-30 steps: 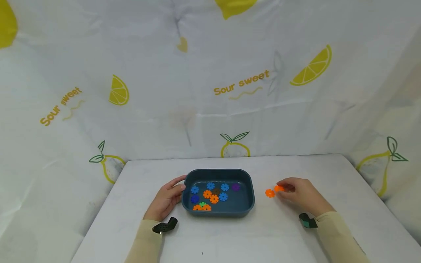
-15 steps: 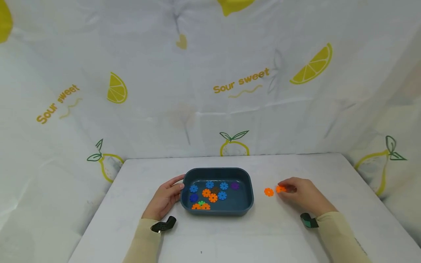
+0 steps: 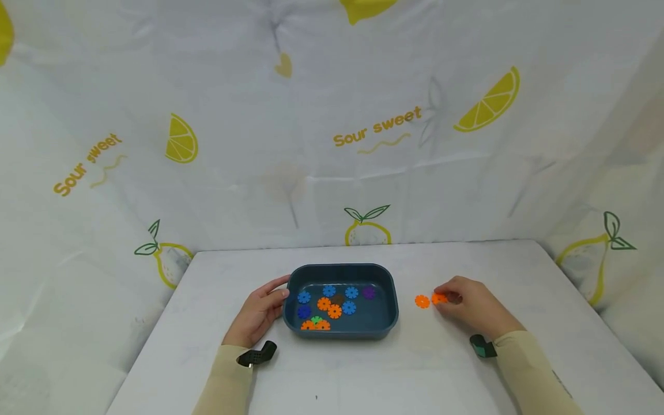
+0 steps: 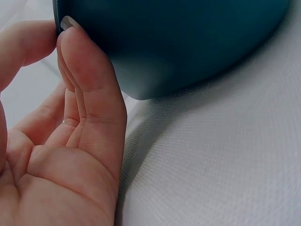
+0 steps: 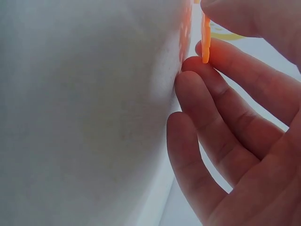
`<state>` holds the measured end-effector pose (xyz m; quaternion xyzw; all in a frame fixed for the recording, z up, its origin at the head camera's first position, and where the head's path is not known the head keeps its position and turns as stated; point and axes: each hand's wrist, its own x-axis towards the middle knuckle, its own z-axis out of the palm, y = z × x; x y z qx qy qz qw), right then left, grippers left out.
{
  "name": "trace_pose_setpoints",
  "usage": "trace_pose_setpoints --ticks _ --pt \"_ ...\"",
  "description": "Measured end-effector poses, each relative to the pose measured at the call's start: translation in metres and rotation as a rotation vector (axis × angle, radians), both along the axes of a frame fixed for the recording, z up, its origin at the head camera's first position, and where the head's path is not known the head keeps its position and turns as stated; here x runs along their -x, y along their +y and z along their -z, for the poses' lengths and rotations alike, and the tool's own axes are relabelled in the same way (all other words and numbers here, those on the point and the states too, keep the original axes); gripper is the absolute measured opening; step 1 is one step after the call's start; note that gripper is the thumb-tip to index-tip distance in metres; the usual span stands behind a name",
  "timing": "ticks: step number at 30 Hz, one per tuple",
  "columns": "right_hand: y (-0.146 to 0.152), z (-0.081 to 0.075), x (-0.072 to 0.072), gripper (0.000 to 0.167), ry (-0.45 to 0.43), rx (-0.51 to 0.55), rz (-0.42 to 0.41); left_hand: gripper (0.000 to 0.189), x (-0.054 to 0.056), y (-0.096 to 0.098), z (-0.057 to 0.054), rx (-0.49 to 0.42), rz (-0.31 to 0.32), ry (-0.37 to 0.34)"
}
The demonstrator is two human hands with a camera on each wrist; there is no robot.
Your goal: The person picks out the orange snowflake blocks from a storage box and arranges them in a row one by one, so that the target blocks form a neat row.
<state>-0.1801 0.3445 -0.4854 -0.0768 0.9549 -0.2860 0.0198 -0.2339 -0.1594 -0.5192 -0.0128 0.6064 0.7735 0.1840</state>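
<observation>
A dark blue plastic tray (image 3: 373, 320) sits in the middle of the table, with my left hand (image 3: 259, 314) holding its left edge. The left wrist view shows the thumb and fingers of that hand (image 4: 70, 122) at the tray's rim (image 4: 57, 14). To the right of the tray, my right hand (image 3: 469, 305) pinches an orange snowflake disc (image 3: 438, 298) between thumb and fingers. Seen edge-on in the right wrist view, this orange disc (image 5: 205, 42) stands off the tabletop, while the other fingers rest close to the surface. Another orange snowflake disc (image 3: 422, 301) lies flat just left of it.
Inside the tray are several snowflake discs: light blue (image 3: 351, 293), dark blue (image 3: 304, 312), purple (image 3: 369, 292), brown (image 3: 338, 299), green (image 3: 316, 319) and orange (image 3: 334, 311). A white cloth (image 3: 249, 190) with lemon prints hangs behind the white table (image 3: 363, 374).
The whole head view shifts slightly. My right hand keeps its pinch on the orange disc beside the flat one, and my left hand stays on the tray's edge.
</observation>
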Motion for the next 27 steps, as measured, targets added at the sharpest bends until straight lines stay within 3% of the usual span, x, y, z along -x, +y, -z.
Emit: trace_pose_setpoints --ticks 9,15,27 --pt "-0.001 0.0018 0.0018 0.026 0.03 -0.032 -0.019 0.059 -0.001 -0.0001 0.0004 0.024 -0.009 0.02" --pt "-0.0027 0.002 0.0022 0.025 0.033 -0.042 -0.017 0.055 -0.0023 -0.0002 -0.002 0.027 -0.035 -0.005" --pt "-0.0024 0.0007 0.0016 0.023 0.027 -0.045 -0.016 0.058 0.0004 0.0003 -0.0002 0.019 -0.005 0.008"
